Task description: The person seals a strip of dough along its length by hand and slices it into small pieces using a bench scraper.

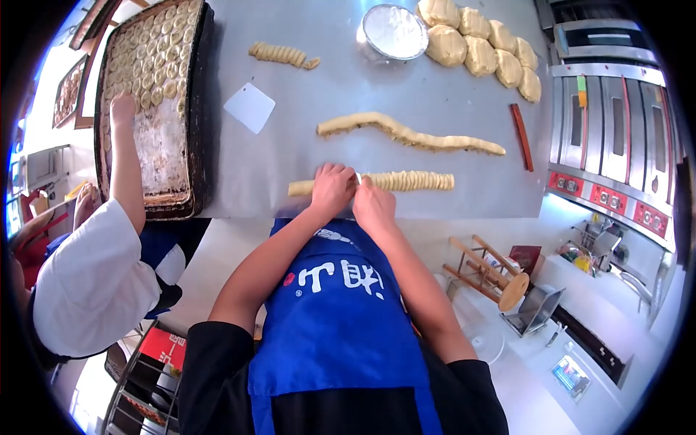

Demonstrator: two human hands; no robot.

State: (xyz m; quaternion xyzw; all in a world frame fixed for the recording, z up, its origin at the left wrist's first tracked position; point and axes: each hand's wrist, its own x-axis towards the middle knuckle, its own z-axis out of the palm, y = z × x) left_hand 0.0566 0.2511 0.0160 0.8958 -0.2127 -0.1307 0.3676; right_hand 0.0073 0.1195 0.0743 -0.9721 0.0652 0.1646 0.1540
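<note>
A long dough roll (299,188) lies near the table's front edge, its right part (417,180) cut into many thin slices that still sit in a row. My left hand (333,188) is closed over the uncut part, fingers curled on top of it. Beside it, my right hand (375,203) is closed in a pinch on a thin pale scraper (358,177), of which only a narrow edge shows at the cut. Farther back lies a second, uncut dough roll (406,136), wavy, with dark filling showing along its lower side.
A co-worker's hand (123,109) reaches into a baking tray (159,170) with rows of dough pieces. On the metal table (290,145) are a white scraper (250,107), sliced dough (283,55), a flour bowl (395,32), several dough balls (480,56) and a reddish-brown stick (522,138). Ovens (612,123) stand right.
</note>
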